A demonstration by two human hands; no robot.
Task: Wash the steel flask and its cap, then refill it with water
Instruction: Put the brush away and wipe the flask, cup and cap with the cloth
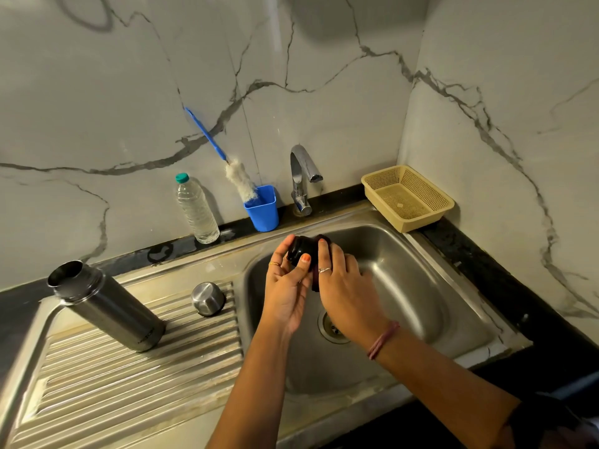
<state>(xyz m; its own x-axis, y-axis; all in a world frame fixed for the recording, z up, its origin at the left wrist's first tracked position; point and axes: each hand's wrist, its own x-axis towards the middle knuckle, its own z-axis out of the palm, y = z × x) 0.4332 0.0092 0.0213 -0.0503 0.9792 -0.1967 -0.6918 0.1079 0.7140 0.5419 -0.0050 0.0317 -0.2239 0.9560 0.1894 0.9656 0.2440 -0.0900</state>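
The head view showed both hands, left hand (287,286) and right hand (345,286), gripping the black cap (301,251) over the sink (405,270), while the open steel flask (107,306) stood far left, nearer the left hand.

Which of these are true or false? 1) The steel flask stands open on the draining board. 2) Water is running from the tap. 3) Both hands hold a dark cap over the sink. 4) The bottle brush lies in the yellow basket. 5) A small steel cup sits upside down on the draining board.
1) True: the steel flask stands open on the draining board.
2) False: no water shows at the tap.
3) True: left hand and right hand hold the dark cap over the sink.
4) False: the bottle brush stands in the blue cup; the yellow basket holds nothing visible.
5) True: the steel cup.
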